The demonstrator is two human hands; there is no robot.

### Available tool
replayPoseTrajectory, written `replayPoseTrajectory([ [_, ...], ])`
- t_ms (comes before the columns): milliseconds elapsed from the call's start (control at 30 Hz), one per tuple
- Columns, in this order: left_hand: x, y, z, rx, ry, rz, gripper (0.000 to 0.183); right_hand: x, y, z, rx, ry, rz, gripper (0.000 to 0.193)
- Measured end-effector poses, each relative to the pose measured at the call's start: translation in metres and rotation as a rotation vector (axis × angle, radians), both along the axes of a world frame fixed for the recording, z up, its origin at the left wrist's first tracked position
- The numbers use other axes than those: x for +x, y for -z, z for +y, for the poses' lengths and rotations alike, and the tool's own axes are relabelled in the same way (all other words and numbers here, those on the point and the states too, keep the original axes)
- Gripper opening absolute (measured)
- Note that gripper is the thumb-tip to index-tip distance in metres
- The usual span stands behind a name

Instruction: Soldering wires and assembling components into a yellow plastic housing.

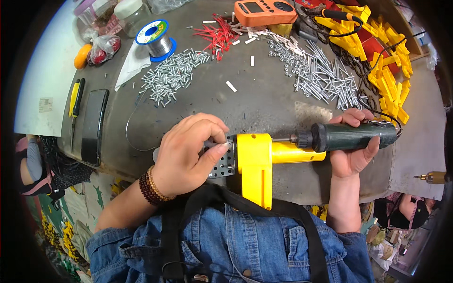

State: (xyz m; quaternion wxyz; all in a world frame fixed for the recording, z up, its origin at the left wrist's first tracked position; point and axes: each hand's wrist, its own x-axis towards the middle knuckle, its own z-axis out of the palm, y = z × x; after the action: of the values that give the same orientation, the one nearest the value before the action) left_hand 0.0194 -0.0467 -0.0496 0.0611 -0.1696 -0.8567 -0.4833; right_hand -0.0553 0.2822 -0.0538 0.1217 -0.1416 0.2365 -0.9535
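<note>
My right hand (354, 155) is wrapped round a dark green electric screwdriver (351, 137), which lies level and points left. Its thin bit (281, 139) reaches the right side of a yellow plastic housing (255, 155) with a round yellow handle-like tube (299, 153) below the bit. My left hand (188, 153) is closed at the housing's left side, thumb and forefinger together on a perforated metal plate (224, 165). The hand hides much of that plate, and anything small between the fingertips is hidden. The housing's lower arm hangs over the table's near edge.
Screws (172, 75), red wires (219, 35), nuts (288, 56) and long bolts (330, 80) lie in piles. A solder spool (158, 42), phone (95, 125), pliers (75, 101), orange meter (265, 12) and yellow plastic parts (389, 89) surround them. A cable (365, 78) runs to the screwdriver.
</note>
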Motion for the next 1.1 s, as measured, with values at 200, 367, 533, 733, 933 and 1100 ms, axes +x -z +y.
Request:
replayPoseTrajectory([
  [200,-0.0008,0.0055,0.0025,-0.014,-0.022,0.080,0.013,-0.0010,-0.0004,-0.0005,-0.020,-0.025,-0.009,0.047],
  [367,-0.0018,0.0057,0.0063,-0.061,-0.050,0.122,0.019,-0.0013,0.0002,-0.0010,-0.001,-0.022,0.001,0.047],
  [533,-0.0022,0.0055,0.0046,-0.033,-0.013,0.106,0.020,-0.0014,0.0002,-0.0016,-0.016,-0.022,-0.014,0.045],
  [733,0.0002,0.0028,0.0050,-0.045,-0.008,0.099,0.019,0.0002,-0.0002,-0.0004,-0.025,-0.011,-0.033,0.043],
  [933,-0.0005,0.0075,0.0044,-0.060,0.012,0.146,0.014,0.0015,-0.0041,-0.0056,-0.071,-0.021,-0.059,0.044],
  [1100,-0.0036,0.0069,0.0047,-0.018,0.010,0.141,0.012,-0.0019,-0.0008,-0.0019,-0.042,-0.006,-0.020,0.049],
])
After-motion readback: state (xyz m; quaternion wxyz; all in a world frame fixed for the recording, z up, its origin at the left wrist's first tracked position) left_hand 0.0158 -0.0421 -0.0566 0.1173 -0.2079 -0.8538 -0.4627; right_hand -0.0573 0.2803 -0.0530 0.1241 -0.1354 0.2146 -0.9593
